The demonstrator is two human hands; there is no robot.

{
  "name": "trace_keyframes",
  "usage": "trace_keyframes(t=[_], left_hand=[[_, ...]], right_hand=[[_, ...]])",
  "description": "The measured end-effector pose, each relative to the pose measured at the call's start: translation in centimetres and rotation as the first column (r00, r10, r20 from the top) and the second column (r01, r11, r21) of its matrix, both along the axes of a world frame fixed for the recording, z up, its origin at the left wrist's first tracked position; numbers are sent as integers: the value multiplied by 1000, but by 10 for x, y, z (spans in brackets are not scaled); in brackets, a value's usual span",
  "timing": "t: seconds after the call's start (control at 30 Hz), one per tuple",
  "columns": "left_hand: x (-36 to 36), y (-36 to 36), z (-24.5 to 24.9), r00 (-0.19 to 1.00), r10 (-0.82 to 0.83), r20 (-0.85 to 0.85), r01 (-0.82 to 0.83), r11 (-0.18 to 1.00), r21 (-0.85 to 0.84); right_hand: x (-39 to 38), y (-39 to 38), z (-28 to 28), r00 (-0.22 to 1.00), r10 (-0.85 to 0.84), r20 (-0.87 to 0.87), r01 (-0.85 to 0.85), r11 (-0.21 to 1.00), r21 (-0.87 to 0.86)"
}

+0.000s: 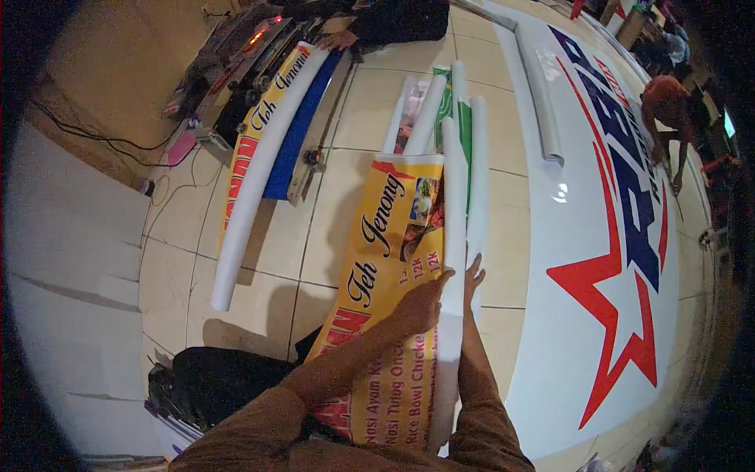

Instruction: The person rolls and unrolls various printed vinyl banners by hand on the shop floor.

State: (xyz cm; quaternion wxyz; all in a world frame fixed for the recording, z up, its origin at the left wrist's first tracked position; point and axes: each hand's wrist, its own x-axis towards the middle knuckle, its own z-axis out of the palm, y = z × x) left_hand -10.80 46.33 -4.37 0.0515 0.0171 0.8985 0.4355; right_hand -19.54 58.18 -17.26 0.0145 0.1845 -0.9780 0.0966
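Left hand (422, 307) against left side of white roll (454, 228), grip hard to tell; right hand (471, 285) open, fingers spread along other side, likely keeping curl from springing loose. Yellow banner (370, 256) under left forearm; green banner (464, 145) beyond hands.

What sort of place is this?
Likely a banner-printing or sign workshop: a partly rolled yellow menu banner at centre, a matching banner at the left, and a large star-printed white sheet spread across the tiled floor at right.
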Motion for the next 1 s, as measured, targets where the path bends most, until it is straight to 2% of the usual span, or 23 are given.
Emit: trace_keyframes(t=[0.03, 0.07, 0.1, 0.13, 0.17, 0.2, 0.23, 0.27, 0.3, 0.33, 0.37, 0.4, 0.43, 0.57, 0.67, 0.7, 0.73, 0.77, 0.83, 0.87, 0.93, 0.97, 1.0], left_hand=[[11, -7, 10, 993, 52, -106, -40, 993, 113], [20, -16, 40, 993, 55, -107, -43, 993, 106], [30, -24, 88, 996, 63, 66, -72, 988, 138], [40, -32, 118, 969, 65, 240, -106, 981, 162], [51, -39, 126, 968, 67, 241, -106, 982, 154], [60, -47, 131, 970, 122, 211, -169, 961, 220], [69, -53, 134, 967, 180, 181, -227, 931, 285], [78, -58, 138, 965, 190, 181, -236, 932, 277], [85, -61, 142, 979, 181, 91, -200, 942, 270], [89, -63, 143, 985, 171, -6, -164, 952, 259], [94, -64, 142, 983, 184, -14, -174, 951, 254], [98, -65, 140, 979, 204, -10, -195, 948, 251], [100, -65, 138, 975, 221, -1, -214, 944, 250], [91, -64, 132, 975, 223, 9, -220, 952, 214], [93, -71, 143, 974, 203, 98, -221, 946, 237], [95, -76, 142, 967, 205, 149, -239, 936, 257], [97, -80, 140, 958, 209, 196, -258, 925, 277], [98, -80, 137, 957, 216, 195, -265, 922, 282], [100, -83, 130, 952, 260, 165, -294, 923, 246], [102, -84, 126, 948, 269, 168, -305, 919, 248], [104, -83, 117, 969, 218, 117, -241, 939, 247], [103, -84, 111, 969, 220, 114, -242, 937, 251], [100, -85, 105, 961, 231, 153, -269, 911, 314]], right_hand=[[2, -4, -4, 1000, 14, 26, -14, 1000, -2], [1, -12, -6, 999, 25, 46, -24, 1000, -9], [4, -22, 4, 999, 44, 12, -42, 991, -123], [2, -36, 9, 999, 42, 16, -39, 990, -134], [-4, -51, 15, 999, 47, -7, -47, 999, -3], [-9, -64, 18, 998, 56, -29, -52, 991, 127], [-14, -72, 15, 998, 57, -29, -53, 992, 116], [-18, -78, 9, 986, 115, -119, -96, 983, 157], [-24, -88, 4, 961, 180, -210, -138, 970, 200], [-30, -100, -3, 956, 193, -219, -152, 969, 193], [-36, -114, -10, 933, 360, 4, -333, 867, -371], [-39, -125, -13, 800, 590, 105, -255, 493, -832], [-32, -128, 20, 819, 524, -235, -573, 772, -274], [-44, -152, 3, 826, 452, -338, -523, 838, -157], [-57, -145, -8, 824, 408, -393, -471, 879, -77], [-70, -120, -8, 930, 323, -175, -333, 942, -34], [-75, -106, -4, 979, 200, 40, -202, 979, 42], [-69, -98, 24, 977, 208, 39, -210, 977, 47], [-51, -81, 87, 978, 132, 160, -131, 991, -13], [-50, -78, 83, 976, 141, 163, -142, 990, -11], [-54, -65, 78, 988, 141, -71, -140, 990, 19], [-58, -61, 78, 991, 136, 18, -137, 989, 56], [-61, -61, 84, 991, 135, 14, -136, 989, 58]])
